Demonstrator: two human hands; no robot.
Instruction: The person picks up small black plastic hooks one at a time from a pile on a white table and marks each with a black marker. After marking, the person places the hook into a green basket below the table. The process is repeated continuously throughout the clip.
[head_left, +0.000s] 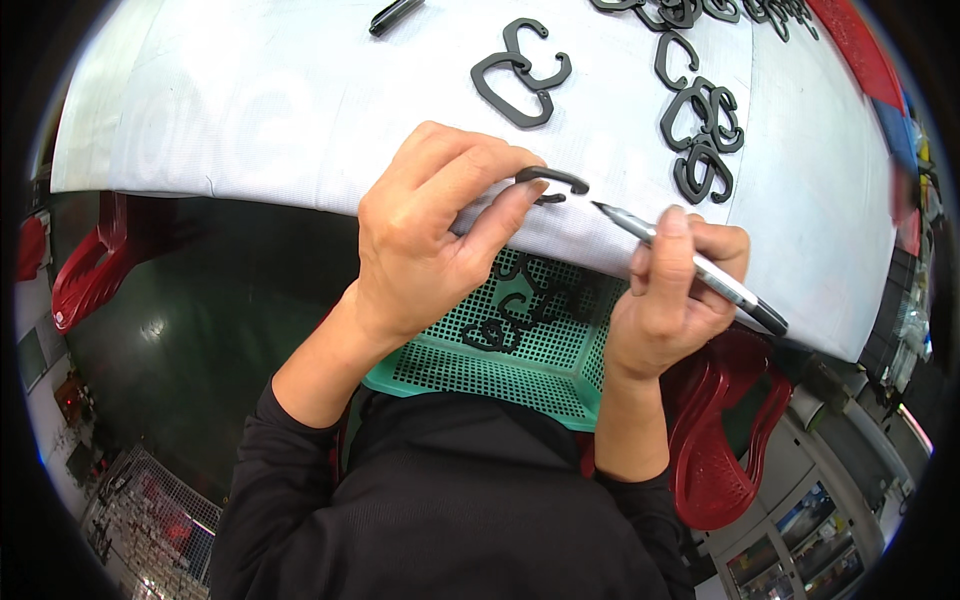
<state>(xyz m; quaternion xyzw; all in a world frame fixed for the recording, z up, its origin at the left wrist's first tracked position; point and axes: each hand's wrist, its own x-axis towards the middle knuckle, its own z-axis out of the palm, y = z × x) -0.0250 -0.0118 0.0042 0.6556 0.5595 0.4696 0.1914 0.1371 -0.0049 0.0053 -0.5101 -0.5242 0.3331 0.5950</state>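
Observation:
Between the thumb and fingers of my left hand (pixel 425 220) is a black carabiner-shaped hook (pixel 562 180), its open end pointing right. My fingers cover its left part. My right hand (pixel 675 285) grips a grey marker pen (pixel 715 275) with a black tip and black rear end. The bare tip is just right of the hook, with a small gap between them. Both hands are over the near edge of the white-covered table (pixel 300 120). Below them a green mesh basket (pixel 480 385) holds several more black hooks (pixel 515 310).
Two black hooks (pixel 520 88) lie overlapping beyond my left hand. Several more (pixel 700 115) are grouped at the right, with others along the far edge. A black pen cap (pixel 394 16) lies at the far left. Red chairs (pixel 715 440) stand by the table.

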